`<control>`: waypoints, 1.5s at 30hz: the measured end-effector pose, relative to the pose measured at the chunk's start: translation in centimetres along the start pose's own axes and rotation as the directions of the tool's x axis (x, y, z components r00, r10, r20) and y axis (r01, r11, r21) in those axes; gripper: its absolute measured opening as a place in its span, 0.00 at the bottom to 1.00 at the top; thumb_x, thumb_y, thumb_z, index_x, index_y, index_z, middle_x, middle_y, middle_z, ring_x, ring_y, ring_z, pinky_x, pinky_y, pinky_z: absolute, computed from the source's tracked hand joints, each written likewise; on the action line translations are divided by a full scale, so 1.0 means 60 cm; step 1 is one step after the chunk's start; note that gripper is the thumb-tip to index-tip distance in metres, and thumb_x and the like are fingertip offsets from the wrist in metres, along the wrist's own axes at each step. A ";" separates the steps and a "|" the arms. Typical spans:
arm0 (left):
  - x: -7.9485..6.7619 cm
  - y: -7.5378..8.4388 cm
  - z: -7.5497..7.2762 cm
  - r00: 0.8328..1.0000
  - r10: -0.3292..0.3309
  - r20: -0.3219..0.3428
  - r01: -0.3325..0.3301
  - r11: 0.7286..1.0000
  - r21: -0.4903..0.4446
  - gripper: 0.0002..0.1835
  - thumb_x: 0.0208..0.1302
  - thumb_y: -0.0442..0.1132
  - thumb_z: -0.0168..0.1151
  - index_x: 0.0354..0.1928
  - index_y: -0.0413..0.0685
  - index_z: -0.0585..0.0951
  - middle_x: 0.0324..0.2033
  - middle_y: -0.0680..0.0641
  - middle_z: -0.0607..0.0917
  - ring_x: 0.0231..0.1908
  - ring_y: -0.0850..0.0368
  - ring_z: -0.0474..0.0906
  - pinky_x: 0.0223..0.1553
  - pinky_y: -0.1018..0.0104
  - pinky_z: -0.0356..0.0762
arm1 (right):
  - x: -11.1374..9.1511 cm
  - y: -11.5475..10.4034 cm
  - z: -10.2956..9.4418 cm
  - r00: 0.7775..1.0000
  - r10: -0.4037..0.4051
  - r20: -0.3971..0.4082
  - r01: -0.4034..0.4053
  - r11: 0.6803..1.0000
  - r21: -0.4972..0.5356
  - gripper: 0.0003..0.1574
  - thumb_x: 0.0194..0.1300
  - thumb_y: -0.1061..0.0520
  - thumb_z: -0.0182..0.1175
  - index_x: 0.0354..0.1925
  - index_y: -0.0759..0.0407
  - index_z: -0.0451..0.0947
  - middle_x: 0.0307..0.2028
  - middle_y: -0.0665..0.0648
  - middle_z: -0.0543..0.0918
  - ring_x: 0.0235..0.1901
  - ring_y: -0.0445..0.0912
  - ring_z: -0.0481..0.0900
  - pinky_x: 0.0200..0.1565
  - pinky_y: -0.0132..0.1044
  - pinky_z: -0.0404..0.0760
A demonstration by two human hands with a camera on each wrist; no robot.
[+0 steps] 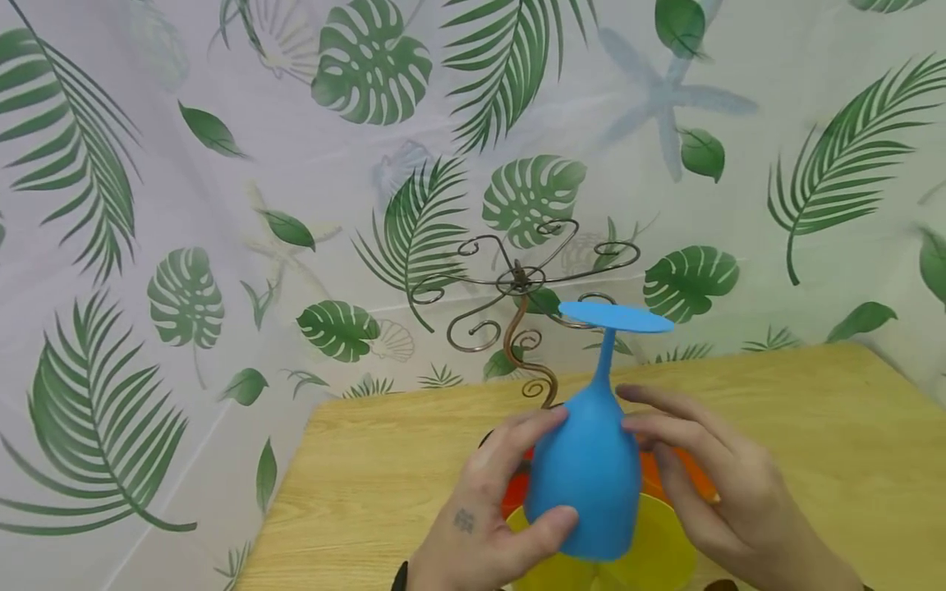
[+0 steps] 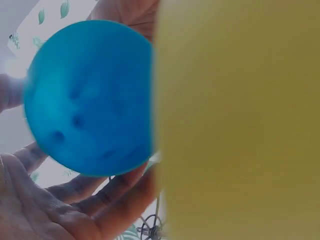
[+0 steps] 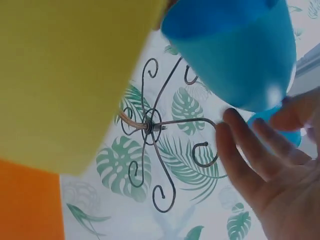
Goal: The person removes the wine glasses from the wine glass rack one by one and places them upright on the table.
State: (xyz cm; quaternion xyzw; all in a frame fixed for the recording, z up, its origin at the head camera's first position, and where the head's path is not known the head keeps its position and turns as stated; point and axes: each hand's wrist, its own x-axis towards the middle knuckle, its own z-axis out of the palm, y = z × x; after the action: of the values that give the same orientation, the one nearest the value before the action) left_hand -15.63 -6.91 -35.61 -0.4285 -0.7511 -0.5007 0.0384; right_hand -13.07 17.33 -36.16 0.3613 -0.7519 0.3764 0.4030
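A blue plastic wine glass (image 1: 587,480) is upside down, its round foot at the top and the bowl's rim facing down. My left hand (image 1: 491,505) grips the bowl from the left, thumb in front and fingers around the far side. On the other side my right hand (image 1: 727,472) has its fingers loosely extended, the fingertips at the bowl's upper right near the stem. The left wrist view looks into the bowl (image 2: 95,100). Below and behind the blue glass are yellow glasses (image 1: 658,546), an orange one (image 1: 683,472) and a red one (image 1: 516,492), all partly hidden.
A curly metal stand (image 1: 521,279) with scrolled arms rises behind the glasses on the wooden table (image 1: 384,468). Behind it hangs a leaf-patterned backdrop (image 1: 244,164). Yellow surfaces (image 2: 240,120) block much of both wrist views.
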 end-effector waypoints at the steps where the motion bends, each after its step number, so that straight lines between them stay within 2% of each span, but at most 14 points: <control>1: 0.001 0.000 0.000 1.000 0.010 0.002 -0.010 1.000 -0.003 0.35 0.69 0.44 0.61 0.76 0.62 0.64 0.68 0.48 0.72 0.61 0.52 0.75 0.54 0.61 0.82 | 0.003 0.001 0.003 0.998 -0.047 -0.036 0.046 0.999 -0.027 0.24 0.81 0.50 0.49 0.52 0.69 0.81 0.57 0.66 0.81 0.61 0.36 0.78 0.55 0.22 0.78; 4: 0.003 0.001 0.002 1.000 -0.003 0.028 0.005 0.998 -0.055 0.32 0.72 0.47 0.58 0.76 0.62 0.64 0.66 0.48 0.73 0.60 0.55 0.77 0.52 0.65 0.82 | 0.012 0.001 0.005 0.983 -0.153 -0.100 0.139 0.982 -0.132 0.26 0.80 0.47 0.50 0.45 0.67 0.85 0.53 0.71 0.82 0.63 0.37 0.77 0.57 0.22 0.75; 10: 0.001 0.009 0.007 0.996 -0.050 0.077 0.061 0.986 -0.155 0.30 0.75 0.51 0.51 0.77 0.62 0.63 0.65 0.47 0.73 0.58 0.58 0.77 0.50 0.67 0.82 | 0.021 -0.007 0.004 0.949 -0.304 -0.082 0.271 0.921 -0.279 0.23 0.81 0.49 0.48 0.46 0.62 0.85 0.52 0.71 0.81 0.66 0.51 0.72 0.69 0.30 0.66; 15: -0.001 0.011 0.007 0.999 0.015 0.038 -0.010 0.993 -0.115 0.29 0.77 0.48 0.48 0.77 0.58 0.63 0.64 0.46 0.74 0.57 0.57 0.78 0.50 0.63 0.84 | 0.023 -0.010 0.006 0.911 -0.410 -0.043 0.382 0.879 -0.287 0.17 0.80 0.51 0.51 0.53 0.54 0.84 0.60 0.65 0.81 0.70 0.58 0.68 0.75 0.38 0.60; 17: -0.002 0.011 0.005 0.998 0.060 0.016 -0.059 0.995 -0.076 0.28 0.77 0.46 0.46 0.77 0.55 0.63 0.63 0.45 0.76 0.56 0.57 0.78 0.50 0.61 0.84 | 0.024 -0.013 0.009 0.897 -0.441 0.002 0.425 0.863 -0.272 0.18 0.80 0.48 0.51 0.56 0.51 0.83 0.62 0.65 0.80 0.72 0.60 0.67 0.76 0.42 0.58; 19: -0.003 0.011 0.004 0.996 0.087 -0.001 -0.087 0.995 -0.053 0.27 0.78 0.44 0.45 0.76 0.53 0.64 0.62 0.44 0.77 0.54 0.57 0.79 0.50 0.61 0.84 | 0.023 -0.020 0.012 0.892 -0.451 0.042 0.446 0.861 -0.245 0.22 0.78 0.42 0.53 0.60 0.49 0.82 0.62 0.67 0.79 0.73 0.60 0.65 0.76 0.46 0.55; 22: -0.005 0.012 0.002 0.995 0.101 -0.009 -0.101 0.993 -0.053 0.26 0.78 0.42 0.44 0.75 0.52 0.65 0.61 0.43 0.77 0.54 0.57 0.80 0.51 0.60 0.84 | 0.021 -0.029 0.016 0.890 -0.452 0.062 0.454 0.864 -0.219 0.32 0.73 0.32 0.56 0.63 0.49 0.80 0.62 0.69 0.78 0.73 0.61 0.65 0.77 0.49 0.54; 25: -0.007 0.017 0.000 0.998 0.070 -0.001 -0.070 0.993 -0.093 0.24 0.80 0.41 0.42 0.75 0.53 0.65 0.63 0.44 0.77 0.56 0.56 0.79 0.53 0.60 0.83 | 0.020 -0.036 0.015 0.898 -0.438 0.050 0.438 0.872 -0.220 0.40 0.68 0.25 0.56 0.63 0.50 0.79 0.61 0.69 0.78 0.72 0.61 0.66 0.77 0.50 0.53; 30: -0.011 0.026 -0.004 0.999 0.049 0.022 -0.045 0.988 -0.149 0.24 0.83 0.40 0.36 0.75 0.53 0.65 0.67 0.44 0.74 0.60 0.53 0.77 0.57 0.58 0.82 | 0.019 -0.042 0.014 0.902 -0.430 0.033 0.425 0.875 -0.233 0.32 0.73 0.33 0.55 0.61 0.53 0.81 0.57 0.71 0.79 0.72 0.62 0.67 0.78 0.50 0.55; 33: -0.013 0.025 -0.002 0.998 0.052 0.033 -0.047 0.988 -0.148 0.24 0.83 0.42 0.33 0.75 0.53 0.64 0.67 0.44 0.74 0.60 0.52 0.77 0.58 0.58 0.81 | 0.014 -0.041 0.010 0.909 -0.416 0.034 0.412 0.883 -0.224 0.26 0.76 0.39 0.54 0.60 0.53 0.81 0.56 0.72 0.79 0.72 0.62 0.67 0.78 0.51 0.55; 40: -0.012 0.022 0.002 0.997 0.067 0.038 -0.058 0.977 -0.205 0.26 0.83 0.46 0.31 0.76 0.51 0.64 0.67 0.41 0.74 0.61 0.50 0.77 0.58 0.56 0.81 | 0.015 -0.036 0.004 0.905 -0.424 0.020 0.417 0.878 -0.234 0.23 0.77 0.42 0.54 0.57 0.52 0.83 0.54 0.74 0.79 0.66 0.63 0.71 0.77 0.51 0.56; 42: -0.012 0.022 0.003 0.998 0.047 0.043 -0.036 0.973 -0.227 0.27 0.83 0.48 0.31 0.76 0.52 0.64 0.67 0.41 0.74 0.61 0.50 0.77 0.58 0.56 0.81 | 0.017 -0.035 0.002 0.907 -0.421 0.013 0.411 0.879 -0.243 0.22 0.77 0.42 0.54 0.56 0.52 0.83 0.53 0.74 0.80 0.64 0.63 0.72 0.77 0.49 0.57; 45: -0.013 0.023 0.006 0.998 -0.019 0.062 0.033 0.970 -0.240 0.28 0.82 0.53 0.31 0.76 0.55 0.63 0.68 0.42 0.73 0.62 0.52 0.76 0.59 0.57 0.79 | 0.017 -0.035 -0.006 0.920 -0.392 0.015 0.382 0.889 -0.253 0.24 0.76 0.39 0.55 0.55 0.52 0.84 0.53 0.73 0.80 0.61 0.62 0.73 0.77 0.45 0.58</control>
State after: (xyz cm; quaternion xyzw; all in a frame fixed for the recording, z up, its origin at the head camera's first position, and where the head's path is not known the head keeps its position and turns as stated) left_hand -14.06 -6.94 -35.20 -0.4348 -0.6913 -0.5755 -0.0427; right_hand -11.62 16.43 -34.58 0.4430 -0.6989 0.1969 0.5259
